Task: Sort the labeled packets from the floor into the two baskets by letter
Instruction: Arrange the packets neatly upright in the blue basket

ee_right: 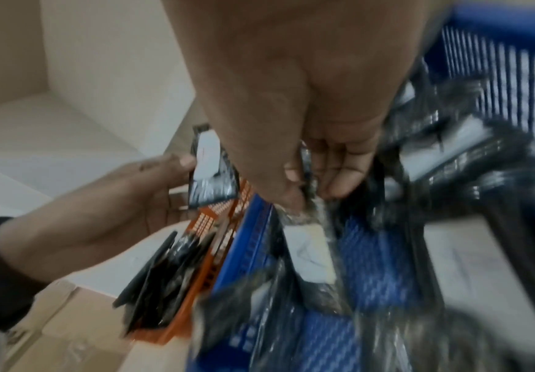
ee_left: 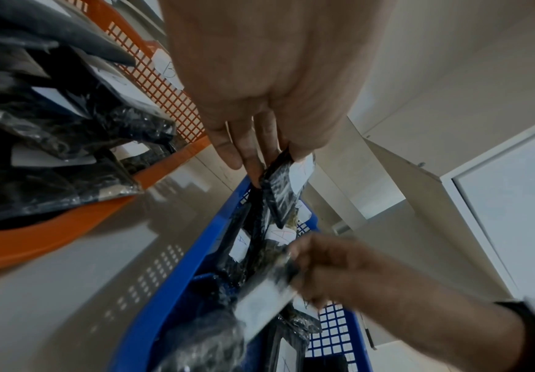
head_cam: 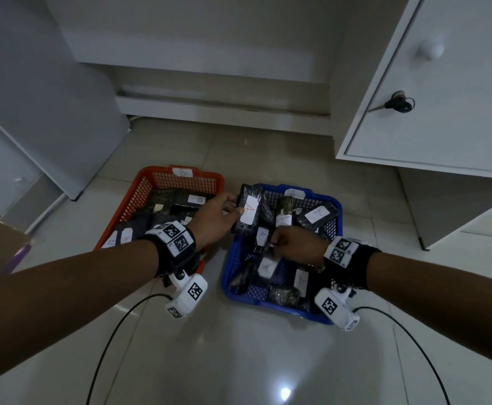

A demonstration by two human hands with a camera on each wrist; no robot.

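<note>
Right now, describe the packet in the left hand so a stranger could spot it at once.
Find the blue basket on the floor, right of the orange basket. At its far left corner the left hand pinches a black packet above the rim. Unlike the packets lying inside, it is lifted, its white label showing a red A.

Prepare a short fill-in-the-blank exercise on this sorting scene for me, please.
1. The left hand holds a packet whose label reads ___.
2. The tag on the orange basket reads ___.
3. The right hand pinches a packet inside the ___ basket.

Missing words: A; B; blue
</note>
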